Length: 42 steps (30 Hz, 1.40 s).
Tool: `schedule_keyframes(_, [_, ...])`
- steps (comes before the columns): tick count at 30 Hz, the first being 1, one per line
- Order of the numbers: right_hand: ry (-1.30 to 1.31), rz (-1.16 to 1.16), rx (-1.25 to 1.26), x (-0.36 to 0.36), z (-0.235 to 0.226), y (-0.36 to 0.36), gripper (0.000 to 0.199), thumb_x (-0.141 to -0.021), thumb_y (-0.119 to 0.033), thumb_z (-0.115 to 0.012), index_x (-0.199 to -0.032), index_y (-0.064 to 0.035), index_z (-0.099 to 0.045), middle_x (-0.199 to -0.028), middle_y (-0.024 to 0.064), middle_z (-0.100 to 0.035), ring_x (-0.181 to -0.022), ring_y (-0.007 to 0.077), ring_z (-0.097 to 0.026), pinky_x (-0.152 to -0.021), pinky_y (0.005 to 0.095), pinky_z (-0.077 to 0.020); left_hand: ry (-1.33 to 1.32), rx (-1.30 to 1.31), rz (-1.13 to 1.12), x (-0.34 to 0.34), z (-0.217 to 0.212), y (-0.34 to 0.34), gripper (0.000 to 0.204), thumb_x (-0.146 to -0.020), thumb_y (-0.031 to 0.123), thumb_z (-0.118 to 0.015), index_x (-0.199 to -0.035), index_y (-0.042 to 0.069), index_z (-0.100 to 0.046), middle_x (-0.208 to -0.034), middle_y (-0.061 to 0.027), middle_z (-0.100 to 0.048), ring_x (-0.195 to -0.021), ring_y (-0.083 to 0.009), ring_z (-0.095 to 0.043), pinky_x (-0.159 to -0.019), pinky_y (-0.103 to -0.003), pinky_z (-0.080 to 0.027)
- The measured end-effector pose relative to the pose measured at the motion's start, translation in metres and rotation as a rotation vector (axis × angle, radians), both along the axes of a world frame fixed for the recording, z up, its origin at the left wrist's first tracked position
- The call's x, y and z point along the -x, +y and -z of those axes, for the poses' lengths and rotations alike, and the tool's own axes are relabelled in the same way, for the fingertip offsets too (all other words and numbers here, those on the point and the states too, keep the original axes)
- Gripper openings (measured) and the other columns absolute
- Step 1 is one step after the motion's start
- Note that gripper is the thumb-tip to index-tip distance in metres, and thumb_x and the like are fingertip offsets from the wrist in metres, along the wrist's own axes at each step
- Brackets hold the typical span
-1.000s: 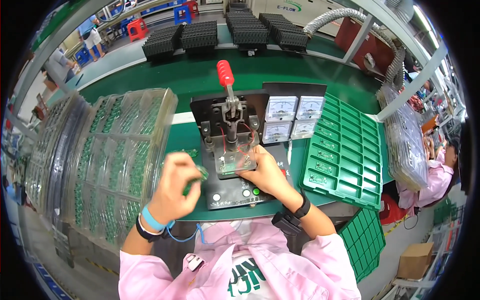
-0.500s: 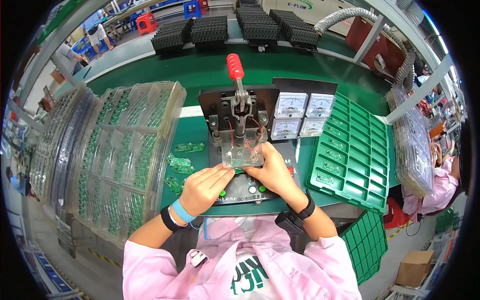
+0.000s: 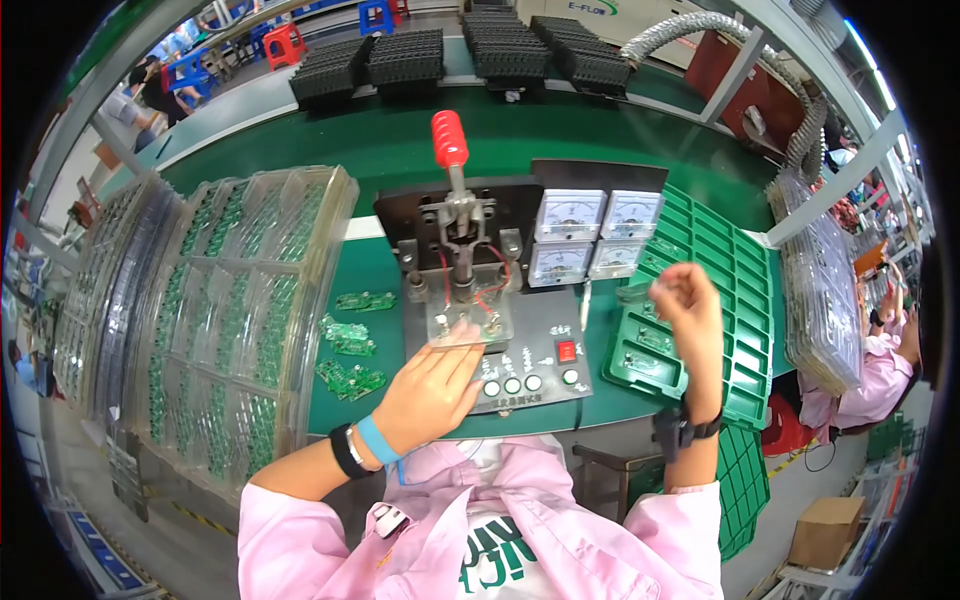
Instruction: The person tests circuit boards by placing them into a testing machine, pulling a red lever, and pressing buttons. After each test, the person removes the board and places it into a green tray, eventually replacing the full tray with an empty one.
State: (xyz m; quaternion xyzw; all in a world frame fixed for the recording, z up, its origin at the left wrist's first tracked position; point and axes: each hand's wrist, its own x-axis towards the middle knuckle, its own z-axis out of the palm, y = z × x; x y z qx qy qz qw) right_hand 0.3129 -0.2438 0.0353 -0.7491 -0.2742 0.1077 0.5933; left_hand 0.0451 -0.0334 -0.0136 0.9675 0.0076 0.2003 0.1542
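Observation:
My left hand (image 3: 436,384) reaches to the front of a black test fixture with its fingers stretched out. Their tips touch the near edge of the clear plate (image 3: 470,308), which has red wires on it. What lies under those fingertips is hidden. Above the plate rises a toggle clamp with a red handle (image 3: 450,138). Over the left side of a green compartment tray (image 3: 735,330), my right hand (image 3: 692,312) is closed in a pinch. A small green circuit board (image 3: 632,293), blurred, sticks out from its fingertips. Other boards lie in the tray's left compartments.
Left of the fixture lie several loose circuit boards (image 3: 350,380). Beyond them stand clear blister trays (image 3: 240,320) full of boards. Four-dial meter panel (image 3: 585,235) stands right of the clamp. Black racks (image 3: 405,58) line the back, and stacked clear trays (image 3: 815,290) stand far right.
My right hand has left the fixture and moved right to the green tray, with a circuit board in its fingers. The left hand has stayed at the fixture's front. The view has shifted slightly.

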Motion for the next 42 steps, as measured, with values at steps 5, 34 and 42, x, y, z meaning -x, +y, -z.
schedule_keyframes(5, [-0.027,0.186,-0.077,-0.137,0.023,0.005,0.016,-0.090,-0.004,-0.063,-0.105,0.0023,-0.057,-0.080,0.0036,-0.063,-0.069,0.0114,-0.063,-0.061,0.0222,-0.0514,0.085,0.042,0.014,0.005,-0.016,-0.003,0.043,-0.087,0.021,-0.065,-0.122,-0.002,-0.059,-0.125,-0.0196,-0.060,-0.123,-0.0321,-0.054,-0.102,-0.043,-0.043])
schedule_keyframes(34, [-1.105,-0.338,0.100,0.145,0.079,0.008,0.045,-0.075,-0.013,-0.071,-0.119,-0.0090,-0.063,-0.129,0.0071,-0.060,-0.116,0.0257,-0.056,-0.098,0.0410,-0.0427,-0.140,0.120,0.045,0.034,-0.007,0.053,0.061,-0.073,0.022,-0.080,-0.128,0.012,-0.057,-0.133,-0.0131,-0.051,-0.125,-0.0357,-0.046,-0.107,-0.050,-0.035])
schedule_keyframes(42, [-1.036,-0.273,0.192,0.156,0.096,0.016,0.041,-0.073,-0.013,-0.071,-0.115,-0.0121,-0.067,-0.125,0.0007,-0.064,-0.109,0.0212,-0.059,-0.100,0.0401,-0.0398,-0.109,0.084,-0.017,0.031,-0.007,0.056,0.080,-0.064,0.047,-0.083,-0.133,0.020,-0.055,-0.122,-0.0113,-0.047,-0.113,-0.0359,-0.046,-0.105,-0.056,-0.034])
